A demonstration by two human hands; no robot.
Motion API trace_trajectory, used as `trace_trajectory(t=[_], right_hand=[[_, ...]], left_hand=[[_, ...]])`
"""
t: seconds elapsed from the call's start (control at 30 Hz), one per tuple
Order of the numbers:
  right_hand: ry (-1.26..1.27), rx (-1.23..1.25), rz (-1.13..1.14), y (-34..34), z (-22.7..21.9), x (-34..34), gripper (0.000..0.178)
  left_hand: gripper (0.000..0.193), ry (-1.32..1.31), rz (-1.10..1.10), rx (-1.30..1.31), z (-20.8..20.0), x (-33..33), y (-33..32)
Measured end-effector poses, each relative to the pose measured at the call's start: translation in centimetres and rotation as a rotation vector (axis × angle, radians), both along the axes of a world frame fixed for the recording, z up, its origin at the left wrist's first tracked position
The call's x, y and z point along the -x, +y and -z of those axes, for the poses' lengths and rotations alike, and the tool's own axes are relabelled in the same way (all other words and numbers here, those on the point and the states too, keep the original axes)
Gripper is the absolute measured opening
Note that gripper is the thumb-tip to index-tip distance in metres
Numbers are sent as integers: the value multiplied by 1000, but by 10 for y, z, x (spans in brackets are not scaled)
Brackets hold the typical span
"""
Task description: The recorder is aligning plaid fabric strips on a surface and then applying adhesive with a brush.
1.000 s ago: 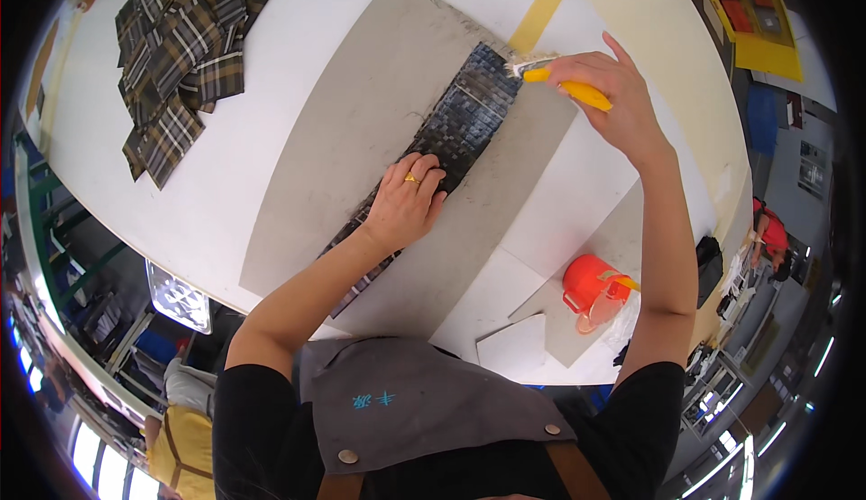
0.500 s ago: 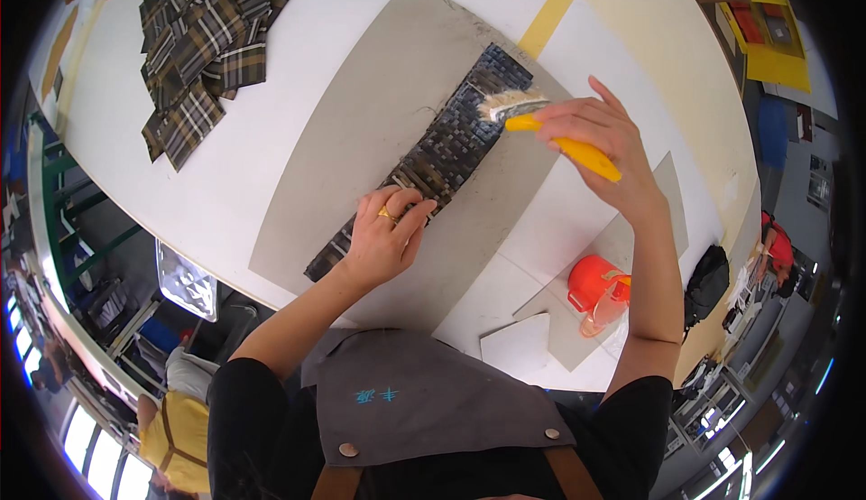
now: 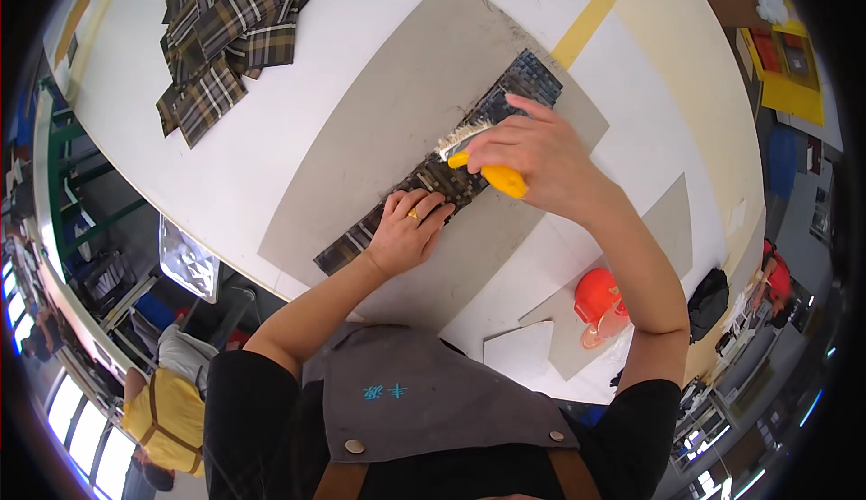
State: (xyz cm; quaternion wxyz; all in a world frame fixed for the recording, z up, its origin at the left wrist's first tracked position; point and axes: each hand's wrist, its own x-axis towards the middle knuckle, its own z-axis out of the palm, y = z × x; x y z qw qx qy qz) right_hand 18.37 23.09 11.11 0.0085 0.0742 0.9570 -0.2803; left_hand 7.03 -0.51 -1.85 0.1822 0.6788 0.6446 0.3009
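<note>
A long strip of overlapping dark plaid fabric pieces (image 3: 534, 79) lies slantwise on a grey board (image 3: 361, 121). My left hand (image 3: 406, 232), with a ring on one finger, presses bent fingers onto the strip's lower half, holding it down. In my right hand (image 3: 546, 159) is a brush with a yellow handle (image 3: 505, 180), gripped above the strip's middle. Its pale bristles touch or hover just over the fabric; I cannot tell which. The right fingers partly cover the handle.
More plaid pieces (image 3: 230, 22) lie heaped at the far left of the white table. An orange-red container (image 3: 595, 294) and a clear bottle (image 3: 606, 330) stand near my right forearm. A white card (image 3: 520, 348) lies near my apron. Yellow tape (image 3: 585, 27) adjoins the board. A co-worker in yellow (image 3: 170, 417) is at lower left.
The brush in my right hand has moved down along the strip, toward my left hand. My left hand stays pressed on the fabric. The whole view has shifted slightly.
</note>
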Motion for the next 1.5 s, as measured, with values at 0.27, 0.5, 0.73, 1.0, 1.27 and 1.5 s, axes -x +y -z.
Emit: trace_trajectory(t=[0.27,0.5,0.73,1.0,1.27,1.5], right_hand=[[-58,89,-62,2,-14,-17,24],[-151,-280,111,39,-23,-37,29],[-157,-322,104,47,-12,-41,30],[-92,-9,201,52,9,-14,27],[-51,-170,122,59,11,-5,26],[-18,-57,61,39,-16,-12,24]], left_hand=[[38,-6,5,9,1,-1,-1],[37,3,-10,-15,3,-2,-1],[36,15,-4,-22,3,-2,1],[39,16,9,-2,5,-2,-1],[40,3,9,5,4,-3,-3],[38,10,-7,23,2,-1,-4]])
